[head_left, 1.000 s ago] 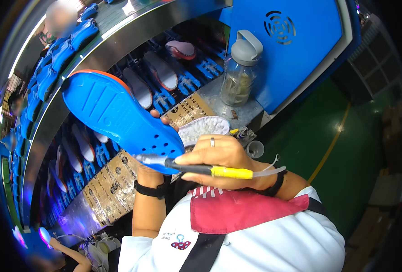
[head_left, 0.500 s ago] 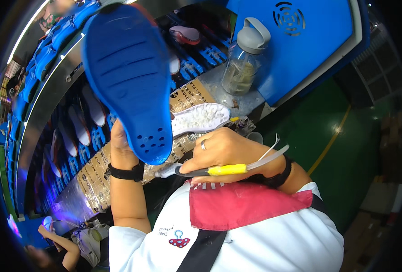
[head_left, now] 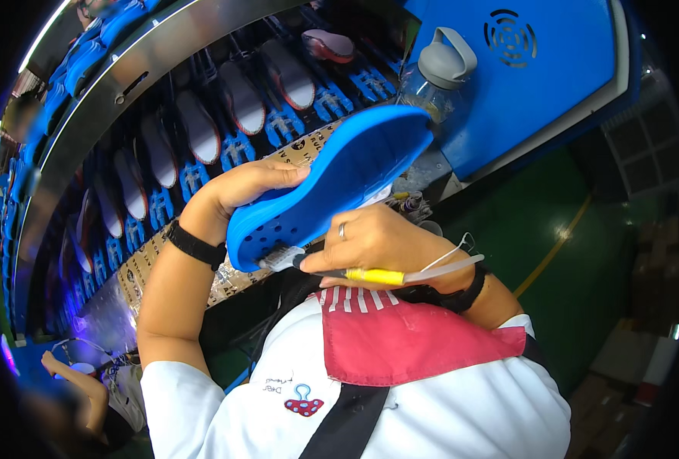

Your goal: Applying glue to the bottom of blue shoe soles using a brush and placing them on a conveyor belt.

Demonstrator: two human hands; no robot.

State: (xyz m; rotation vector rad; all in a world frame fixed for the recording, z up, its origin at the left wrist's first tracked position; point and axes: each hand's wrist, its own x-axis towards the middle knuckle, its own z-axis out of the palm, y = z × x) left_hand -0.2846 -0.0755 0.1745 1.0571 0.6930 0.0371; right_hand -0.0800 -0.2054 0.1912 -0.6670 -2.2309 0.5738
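A blue shoe sole [head_left: 355, 145] is held tilted in my left hand [head_left: 251, 183], its hollow side with raised rims facing me. The thumb presses over the rim near the holed heel end. My right hand [head_left: 378, 237] is closed round a brush [head_left: 374, 277] with a black grip, a yellow band and a clear tube running from its back end. The pale bristles touch or almost touch the sole by the heel holes. Behind the sole, only a sliver of a white shoe-shaped piece [head_left: 378, 196] shows.
Rows of pale shoe bottoms [head_left: 240, 99] sit on blue clamps [head_left: 282, 124] along a curved rack. A taped cardboard strip [head_left: 305, 149] runs before them. A lidded bottle [head_left: 447, 61] stands beside a blue machine housing [head_left: 500, 107]. Another person's arm [head_left: 91, 390] shows lower left.
The sole has come down to the right and turned from its flat face to its hollow side. The brush, previously apart from it, is now at its heel end.
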